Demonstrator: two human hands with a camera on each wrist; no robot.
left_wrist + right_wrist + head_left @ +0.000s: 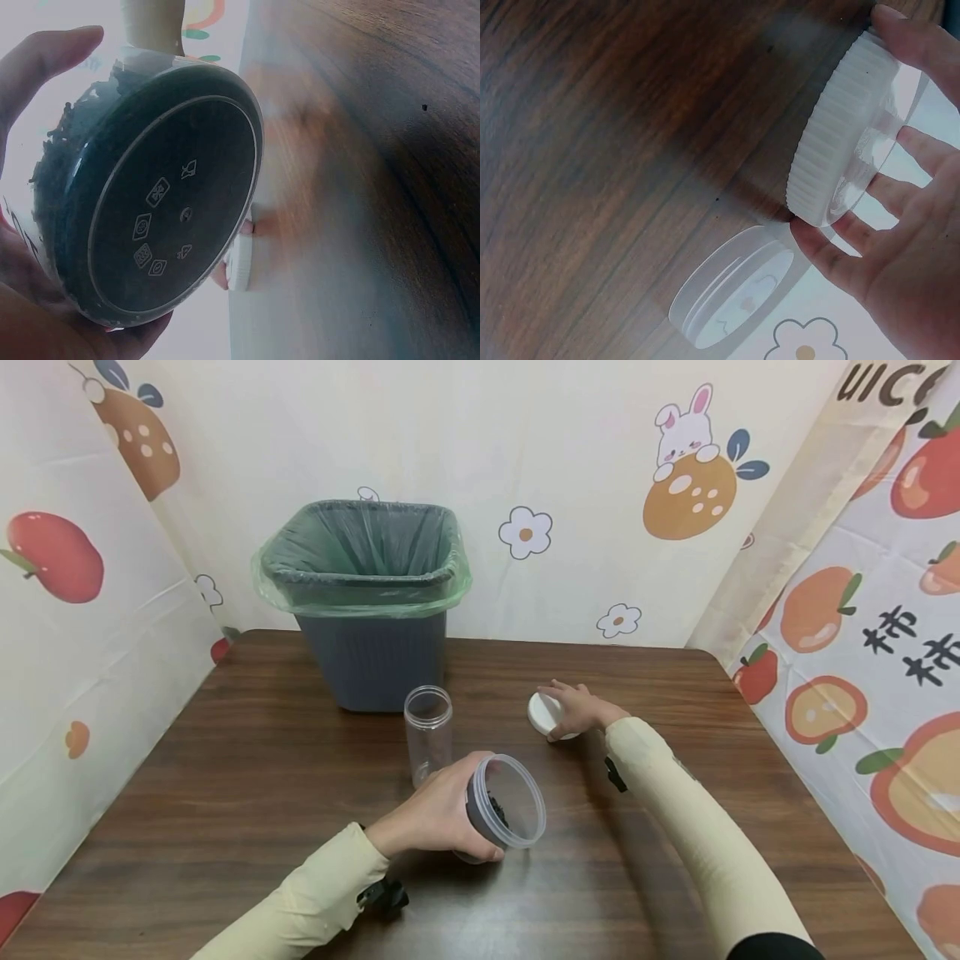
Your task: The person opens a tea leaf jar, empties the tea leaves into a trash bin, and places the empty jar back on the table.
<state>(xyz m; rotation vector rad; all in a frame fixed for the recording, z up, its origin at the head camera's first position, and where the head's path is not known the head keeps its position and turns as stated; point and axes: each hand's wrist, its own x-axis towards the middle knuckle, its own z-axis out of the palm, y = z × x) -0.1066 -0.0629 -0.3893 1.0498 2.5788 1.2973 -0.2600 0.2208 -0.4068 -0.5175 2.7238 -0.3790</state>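
Observation:
My left hand [442,806] grips a clear plastic tub [527,802] round its side. The tub is tilted, its lidless mouth facing right and up, and dark loose crumbly bits lie inside. In the left wrist view its round base [176,206] shows moulded symbols. Just behind the left hand stands an upright, lidless clear jar [429,735], its lower part hidden. Further right, my right hand [579,708] spans a white screw lid [543,713], thumb and fingers at its edge. The right wrist view shows the lid's ribbed rim [836,127] at the table.
A dark blue bin [375,652] with a green liner stands at the back left of the brown wooden table [247,827]. Printed cloth [570,468] hangs behind and at both sides. A clear ring-shaped plastic piece [694,315] appears in the right wrist view; I cannot tell what it is.

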